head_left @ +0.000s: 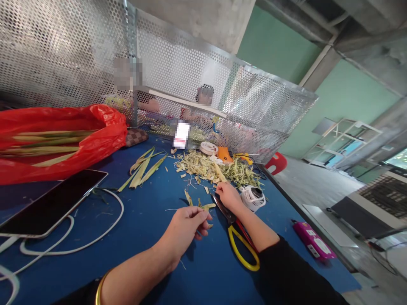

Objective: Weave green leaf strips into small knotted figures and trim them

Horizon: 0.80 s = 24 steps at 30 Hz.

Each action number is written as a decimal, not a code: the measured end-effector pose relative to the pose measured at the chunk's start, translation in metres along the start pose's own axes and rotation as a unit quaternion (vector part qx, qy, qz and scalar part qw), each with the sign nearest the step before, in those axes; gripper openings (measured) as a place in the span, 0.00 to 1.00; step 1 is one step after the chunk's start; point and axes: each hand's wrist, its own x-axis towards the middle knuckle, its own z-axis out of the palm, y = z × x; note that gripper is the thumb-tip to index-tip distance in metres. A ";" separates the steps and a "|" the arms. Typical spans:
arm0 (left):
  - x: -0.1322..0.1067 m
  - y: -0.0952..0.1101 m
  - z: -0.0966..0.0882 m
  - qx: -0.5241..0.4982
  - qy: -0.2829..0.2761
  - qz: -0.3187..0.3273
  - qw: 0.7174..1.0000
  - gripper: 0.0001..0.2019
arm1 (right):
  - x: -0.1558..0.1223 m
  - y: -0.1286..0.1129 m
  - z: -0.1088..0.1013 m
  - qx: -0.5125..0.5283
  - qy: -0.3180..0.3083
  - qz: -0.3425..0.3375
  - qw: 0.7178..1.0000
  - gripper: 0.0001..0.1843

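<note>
The left hand (190, 222) is over the blue tabletop (143, 233), thumb and forefinger pinching a folded husk piece (208, 206), whose pale green ends poke out just beyond the fingertips. A gold bangle (99, 290) circles the wrist behind that hand.

The right hand (227, 195) is ahead and to the right of the left one, at the near edge of a pile of shreds (203, 167). Its fingers are curled together, but their tips are mostly hidden, so I cannot tell whether they pinch anything. Scissors (226, 214) with a yellow handle loop lie between the two hands, partly under the right forearm. A roll of white cord (252, 198) is just right of the right hand, and a purple pack (313, 240) lies farther out to its right.

Past the shreds from the right hand are a roll of tape (209, 148) and an orange item (224, 154). Ahead and left of the left hand lie loose husk strips (143, 170); farther left are a red plastic bag (108, 127) holding long leaves, a dark-screened tablet (57, 203) and a looping white cable (122, 208).
</note>
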 end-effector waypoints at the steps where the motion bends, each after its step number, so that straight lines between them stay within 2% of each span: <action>1: 0.000 0.000 0.000 0.001 -0.002 0.001 1.000 0.09 | 0.001 0.000 0.002 0.009 0.002 0.000 1.000 0.17; 5: 0.003 -0.003 -0.001 0.001 -0.006 0.003 1.000 0.10 | 0.004 0.003 0.005 0.054 0.026 0.003 0.998 0.18; 8: 0.005 -0.004 -0.003 0.009 -0.008 0.002 1.000 0.10 | -0.002 0.003 -0.002 0.094 0.061 -0.006 0.994 0.12; 11: 0.006 -0.002 -0.004 0.005 -0.027 -0.010 1.000 0.11 | -0.023 -0.001 -0.012 0.122 0.113 -0.038 0.985 0.14; 13: 0.007 -0.001 -0.005 -0.006 -0.045 -0.026 0.999 0.12 | -0.043 -0.005 -0.018 0.127 0.146 -0.068 0.979 0.10; 15: 0.009 0.000 -0.005 -0.022 -0.058 -0.047 0.997 0.13 | -0.066 -0.009 -0.020 0.125 0.164 -0.106 0.973 0.08; 19: 0.017 0.000 0.001 -0.075 -0.081 -0.074 0.991 0.08 | -0.108 -0.011 -0.017 0.112 0.190 -0.188 0.957 0.10; 22: 0.023 -0.002 0.010 -0.114 -0.094 -0.119 0.982 0.07 | -0.131 -0.010 -0.013 0.089 0.196 -0.305 0.928 0.11; 24: 0.025 -0.004 0.015 -0.146 -0.123 -0.147 0.971 0.06 | -0.144 -0.010 -0.011 0.052 0.191 -0.371 0.907 0.11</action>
